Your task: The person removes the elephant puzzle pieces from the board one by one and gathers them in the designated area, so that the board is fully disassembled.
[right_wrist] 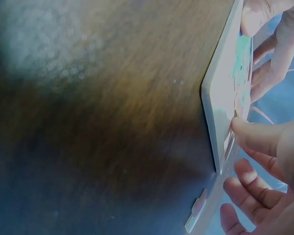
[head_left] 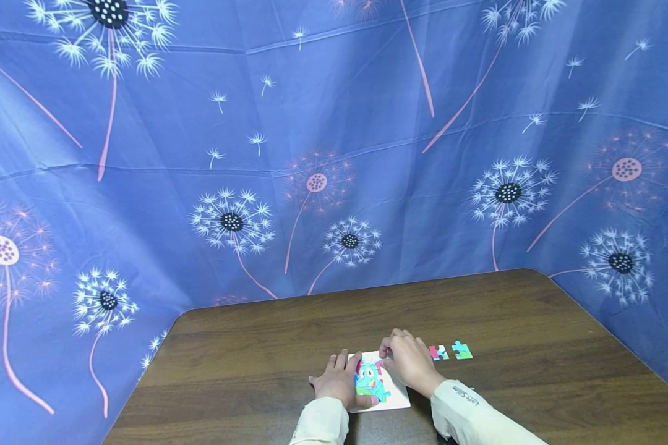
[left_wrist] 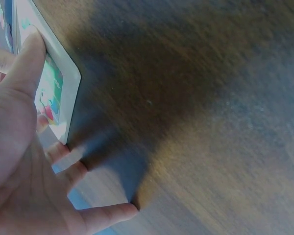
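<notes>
A white puzzle board [head_left: 399,400] lies on the table, with a joined picture of a blue cartoon creature [head_left: 369,377] on its left part. My left hand [head_left: 338,384] rests at the board's left edge, fingers spread and fairly straight. Its thumb [left_wrist: 31,56] lies across the lower part of the picture. At the upper right of the picture, my right hand [head_left: 411,363] pinches a puzzle piece [right_wrist: 236,113] between thumb and forefinger, low against the board. Most of that piece is hidden by the fingers. The other right fingers are loosely bent.
Beyond my right hand lie loose puzzle pieces: a red and white one [head_left: 438,353] and a blue and green one [head_left: 462,350]. The brown wooden table [head_left: 245,371] extends to both sides. A blue dandelion-print cloth [head_left: 367,154] hangs behind the table.
</notes>
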The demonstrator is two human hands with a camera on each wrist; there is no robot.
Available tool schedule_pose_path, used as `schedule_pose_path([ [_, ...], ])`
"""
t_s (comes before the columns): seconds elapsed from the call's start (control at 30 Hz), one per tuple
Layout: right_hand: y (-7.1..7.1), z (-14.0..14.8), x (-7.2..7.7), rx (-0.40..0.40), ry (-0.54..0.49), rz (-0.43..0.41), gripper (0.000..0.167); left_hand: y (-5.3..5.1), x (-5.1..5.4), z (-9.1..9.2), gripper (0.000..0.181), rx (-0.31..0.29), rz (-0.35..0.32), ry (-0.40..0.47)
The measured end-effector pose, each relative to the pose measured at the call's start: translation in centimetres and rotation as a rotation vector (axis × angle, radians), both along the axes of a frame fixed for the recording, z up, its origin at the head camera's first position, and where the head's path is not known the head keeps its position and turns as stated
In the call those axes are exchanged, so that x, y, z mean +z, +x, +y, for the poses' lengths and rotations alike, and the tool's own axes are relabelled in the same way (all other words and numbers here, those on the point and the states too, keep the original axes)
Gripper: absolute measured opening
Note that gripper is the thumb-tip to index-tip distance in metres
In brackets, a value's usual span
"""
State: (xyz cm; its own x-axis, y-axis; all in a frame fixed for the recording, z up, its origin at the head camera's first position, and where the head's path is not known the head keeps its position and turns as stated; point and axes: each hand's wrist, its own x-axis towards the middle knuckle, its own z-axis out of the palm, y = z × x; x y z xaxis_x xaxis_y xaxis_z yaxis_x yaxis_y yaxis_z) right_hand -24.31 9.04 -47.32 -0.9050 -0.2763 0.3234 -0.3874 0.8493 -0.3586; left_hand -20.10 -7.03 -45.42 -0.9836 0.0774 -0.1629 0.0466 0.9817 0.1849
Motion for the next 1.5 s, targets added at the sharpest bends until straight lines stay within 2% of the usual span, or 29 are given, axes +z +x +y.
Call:
schedule_pose_path([
  [0.27, 0.08, 0.08, 0.04, 0.006, -0.004, 0.021, 0.026, -0.22, -0.32, -0.05, 0.091, -0.004, -0.002, -0.003],
  [0.47, 0.05, -0.06, -0.01, 0.003, 0.007, -0.002, 0.026, -0.11, -0.11, -0.06, 0.090, -0.007, -0.003, 0.003],
  [0.67, -0.08, 0.13, -0.11, 0.080, -0.039, -0.051, 0.023, 0.02, 0.02, -0.07, 0.090, -0.009, -0.004, 0.000],
  [0.9, 0.15, 0.47, 0.32, 0.144, -0.025, -0.102, 0.032, 0.07, 0.15, -0.15, 0.090, -0.014, -0.008, -0.004],
  [1.33, -0.04, 0.26, 0.30, 0.156, -0.084, -0.119, 0.027, 0.06, -0.01, -0.10, 0.090, -0.013, -0.004, -0.001],
  [1.5, -0.29, 0.15, 0.37, 0.148, -0.098, -0.091, 0.027, 0.19, 0.13, -0.14, 0.089, -0.017, 0.022, 0.007],
])
